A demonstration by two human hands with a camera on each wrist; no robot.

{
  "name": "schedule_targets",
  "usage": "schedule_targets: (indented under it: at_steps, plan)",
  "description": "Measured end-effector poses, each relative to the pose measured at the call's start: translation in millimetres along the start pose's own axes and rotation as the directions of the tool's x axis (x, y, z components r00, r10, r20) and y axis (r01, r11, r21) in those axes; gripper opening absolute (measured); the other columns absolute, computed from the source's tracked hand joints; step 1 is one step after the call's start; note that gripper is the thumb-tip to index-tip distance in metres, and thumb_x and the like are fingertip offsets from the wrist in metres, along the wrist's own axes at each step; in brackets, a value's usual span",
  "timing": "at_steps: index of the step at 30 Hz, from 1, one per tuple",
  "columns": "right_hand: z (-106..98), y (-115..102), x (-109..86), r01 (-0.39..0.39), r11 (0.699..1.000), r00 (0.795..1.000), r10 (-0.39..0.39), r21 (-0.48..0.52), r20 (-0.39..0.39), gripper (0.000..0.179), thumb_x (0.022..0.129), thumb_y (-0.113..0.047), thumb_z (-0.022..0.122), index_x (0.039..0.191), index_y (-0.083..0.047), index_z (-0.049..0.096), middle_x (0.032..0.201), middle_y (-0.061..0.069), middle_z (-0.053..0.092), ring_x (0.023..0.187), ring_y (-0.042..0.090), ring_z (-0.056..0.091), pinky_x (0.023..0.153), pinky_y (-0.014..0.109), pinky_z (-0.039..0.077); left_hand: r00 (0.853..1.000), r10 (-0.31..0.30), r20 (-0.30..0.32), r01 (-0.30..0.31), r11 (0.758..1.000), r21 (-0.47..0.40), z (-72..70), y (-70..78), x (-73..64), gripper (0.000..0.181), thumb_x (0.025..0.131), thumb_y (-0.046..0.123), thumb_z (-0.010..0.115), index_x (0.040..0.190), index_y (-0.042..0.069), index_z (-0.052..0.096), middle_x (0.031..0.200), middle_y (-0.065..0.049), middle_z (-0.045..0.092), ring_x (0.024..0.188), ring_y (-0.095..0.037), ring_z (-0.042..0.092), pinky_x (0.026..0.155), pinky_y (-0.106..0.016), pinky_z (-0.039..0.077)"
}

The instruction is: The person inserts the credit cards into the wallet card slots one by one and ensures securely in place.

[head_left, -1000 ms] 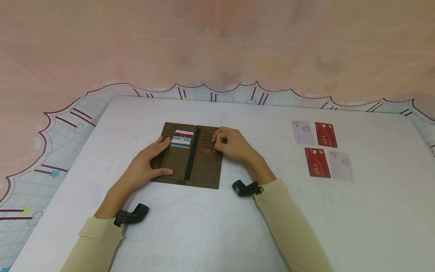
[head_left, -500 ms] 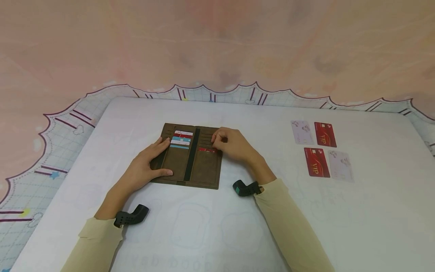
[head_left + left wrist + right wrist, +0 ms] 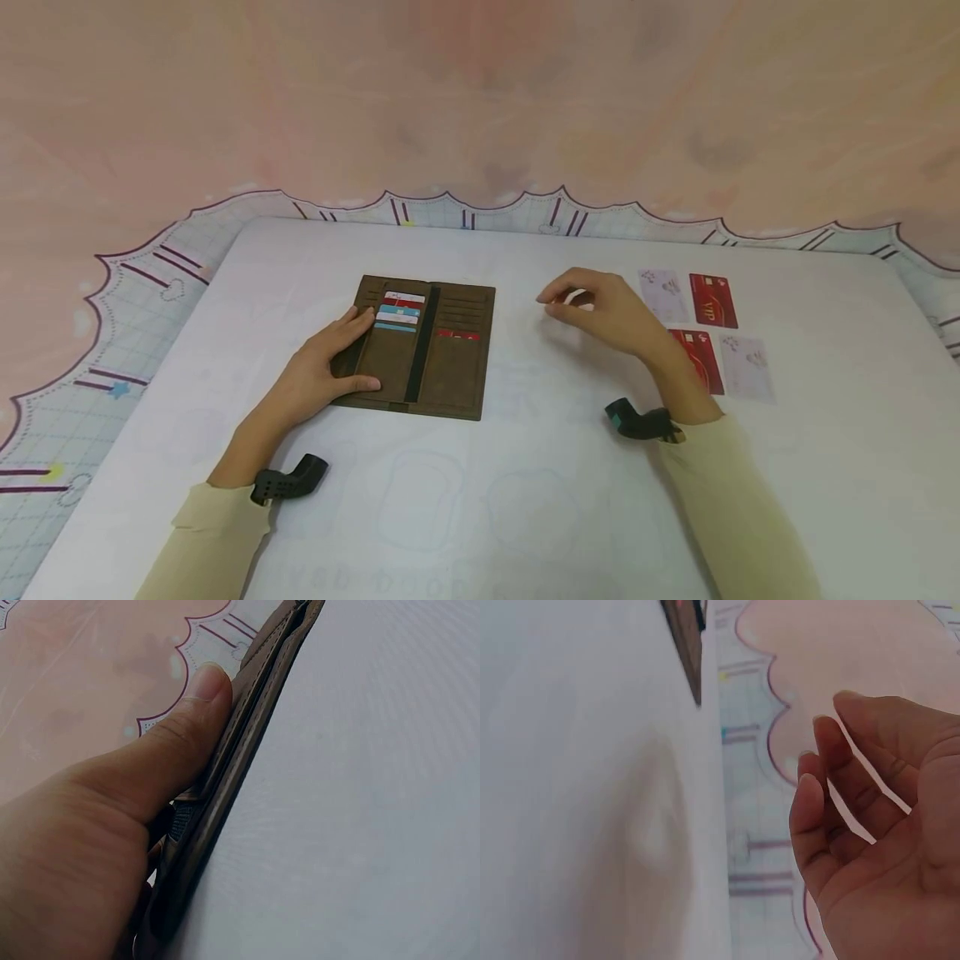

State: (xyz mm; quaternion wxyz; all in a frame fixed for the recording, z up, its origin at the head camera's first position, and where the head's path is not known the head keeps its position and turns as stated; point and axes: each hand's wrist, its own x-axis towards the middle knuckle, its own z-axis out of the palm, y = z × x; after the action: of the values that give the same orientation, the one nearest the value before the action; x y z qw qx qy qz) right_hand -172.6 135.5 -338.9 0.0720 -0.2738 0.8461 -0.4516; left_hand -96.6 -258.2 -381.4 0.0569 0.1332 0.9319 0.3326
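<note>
A brown wallet [image 3: 453, 371] lies spread flat on the white table. Several cards [image 3: 397, 311] peek out of its left slots, and the top edge of a red card [image 3: 458, 335] shows in a right-hand slot. My left hand [image 3: 315, 367] rests on the wallet's left edge, thumb and fingers spread, as the thumb in the left wrist view [image 3: 172, 742] also shows. Between the wallet and the loose cards, my right hand [image 3: 603, 312] hovers over the table with loosely bent fingers. Nothing is between those fingers in the right wrist view [image 3: 862, 802].
To the right lie two red VIP cards [image 3: 714, 301] and two pale cards [image 3: 746, 368]; my right hand and wrist partly cover the nearer-left ones. A patterned cloth with a scalloped border [image 3: 517, 212] runs along the table's far side.
My right hand has left the red card in the wallet's right slot and moved right, towards the loose cards. The left hand stays on the wallet.
</note>
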Motion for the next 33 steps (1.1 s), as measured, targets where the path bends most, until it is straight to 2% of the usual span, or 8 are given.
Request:
schedule_targets:
  at_steps: [4, 10, 15, 18, 20, 24, 29, 33]
  plan:
    - [-27, 12, -30.9, -0.103, 0.991, 0.994, 0.099, -0.089, -0.047, 0.022, 0.091, -0.025, 0.067, 0.109, -0.012, 0.070, 0.102, -0.003, 0.065, 0.095, 0.014, 0.056, 0.085, 0.031, 0.049, 1.000, -0.003, 0.005, 0.003, 1.000, 0.002, 0.0, 0.1, -0.1, 0.094, 0.076, 0.034, 0.080, 0.153, 0.021, 0.026, 0.157, -0.013, 0.016, 0.140, -0.043, 0.016, 0.106, -0.065, 0.017]
    - [-60, 33, -74.4, -0.248, 0.960, 0.966, 0.233, -0.133, -0.116, 0.029, 0.089, -0.026, 0.070, 0.114, -0.014, 0.067, 0.109, 0.002, 0.065, 0.099, 0.018, 0.056, 0.080, 0.024, 0.049, 1.000, -0.001, 0.014, 0.001, 1.000, -0.006, 1.3, -0.5, -0.5, 0.095, 0.076, 0.035, 0.080, 0.153, 0.020, 0.026, 0.157, -0.013, 0.016, 0.141, -0.042, 0.016, 0.106, -0.065, 0.017]
    - [-80, 49, -104.9, -0.380, 0.914, 0.922, 0.362, -0.139, -0.142, 0.039, 0.091, -0.033, 0.066, 0.123, -0.013, 0.060, 0.120, 0.009, 0.057, 0.109, 0.028, 0.049, 0.089, 0.045, 0.047, 1.000, 0.002, 0.015, -0.002, 1.000, -0.012, 3.0, -1.3, -0.1, 0.095, 0.076, 0.035, 0.080, 0.153, 0.019, 0.026, 0.157, -0.014, 0.016, 0.141, -0.042, 0.016, 0.106, -0.065, 0.017]
    - [-87, 60, -121.1, -0.443, 0.885, 0.894, 0.424, -0.142, -0.143, 0.046, 0.092, -0.036, 0.064, 0.129, -0.010, 0.055, 0.128, 0.017, 0.050, 0.114, 0.038, 0.045, 0.088, 0.059, 0.044, 1.000, 0.007, 0.016, -0.006, 1.000, -0.013, 3.6, -1.8, 0.1, 0.095, 0.076, 0.035, 0.080, 0.153, 0.020, 0.026, 0.157, -0.013, 0.016, 0.141, -0.042, 0.016, 0.106, -0.065, 0.017]
    - [-90, 68, -128.9, -0.457, 0.876, 0.887, 0.437, -0.154, -0.149, 0.049, 0.091, -0.035, 0.064, 0.131, -0.009, 0.053, 0.130, 0.020, 0.049, 0.114, 0.040, 0.044, 0.086, 0.055, 0.045, 1.000, 0.006, 0.016, -0.006, 1.000, -0.008, 3.7, -1.5, -0.3, 0.095, 0.076, 0.034, 0.080, 0.153, 0.020, 0.026, 0.158, -0.013, 0.016, 0.141, -0.042, 0.016, 0.106, -0.065, 0.018]
    - [-94, 78, -135.9, -0.455, 0.875, 0.889, 0.437, -0.164, -0.135, 0.054, 0.090, -0.034, 0.067, 0.135, -0.011, 0.049, 0.132, 0.019, 0.046, 0.117, 0.040, 0.042, 0.088, 0.052, 0.044, 1.000, -0.008, 0.013, 0.008, 1.000, 0.010, 2.8, -1.3, -1.9, 0.095, 0.077, 0.036, 0.080, 0.153, 0.021, 0.026, 0.158, -0.014, 0.016, 0.140, -0.043, 0.016, 0.106, -0.065, 0.018]
    - [-95, 78, -138.3, -0.472, 0.865, 0.882, 0.467, -0.173, -0.070, 0.068, 0.084, -0.037, 0.073, 0.139, -0.011, 0.043, 0.133, 0.022, 0.040, 0.118, 0.043, 0.037, 0.091, 0.061, 0.040, 1.000, -0.005, 0.009, 0.005, 1.000, 0.006, 1.0, 0.7, -2.5, 0.094, 0.077, 0.036, 0.080, 0.153, 0.020, 0.026, 0.158, -0.014, 0.016, 0.140, -0.043, 0.016, 0.106, -0.065, 0.018]
    - [-94, 78, -138.0, -0.459, 0.869, 0.887, 0.461, -0.183, -0.035, 0.075, 0.081, -0.037, 0.076, 0.140, -0.009, 0.040, 0.135, 0.023, 0.037, 0.121, 0.044, 0.033, 0.094, 0.065, 0.036, 1.000, 0.000, 0.009, 0.000, 1.000, 0.015, -1.0, 2.9, -1.7, 0.094, 0.077, 0.035, 0.079, 0.153, 0.019, 0.026, 0.157, -0.014, 0.016, 0.140, -0.043, 0.016, 0.106, -0.065, 0.019]
